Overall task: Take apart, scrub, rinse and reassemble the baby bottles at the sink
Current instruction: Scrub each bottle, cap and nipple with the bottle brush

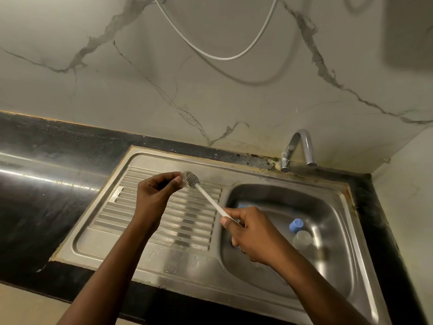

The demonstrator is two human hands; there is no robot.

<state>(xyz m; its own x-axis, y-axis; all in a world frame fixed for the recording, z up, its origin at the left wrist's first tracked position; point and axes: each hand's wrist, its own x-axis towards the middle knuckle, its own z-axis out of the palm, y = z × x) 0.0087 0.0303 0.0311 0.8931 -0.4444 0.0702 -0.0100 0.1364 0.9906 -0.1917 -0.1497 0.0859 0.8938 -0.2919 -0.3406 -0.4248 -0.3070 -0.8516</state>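
Holding one brush point(192, 179), one clear piece point(182, 181), two hands point(153, 192) point(249, 231) over one sink point(164, 261)

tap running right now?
No: the tap shows no stream falling from its spout into the sink.

Left hand point(154, 195): bare; the back of the hand and creased knuckles show.
Right hand point(250, 233): bare; the back and knuckles show, and the thumbnail is short and plain.
Left forearm point(112, 266): bare from the wrist to the lower edge of the view, slim and smooth.
Right forearm point(311, 287): bare from the wrist to the lower edge, looking broader nearer the camera.
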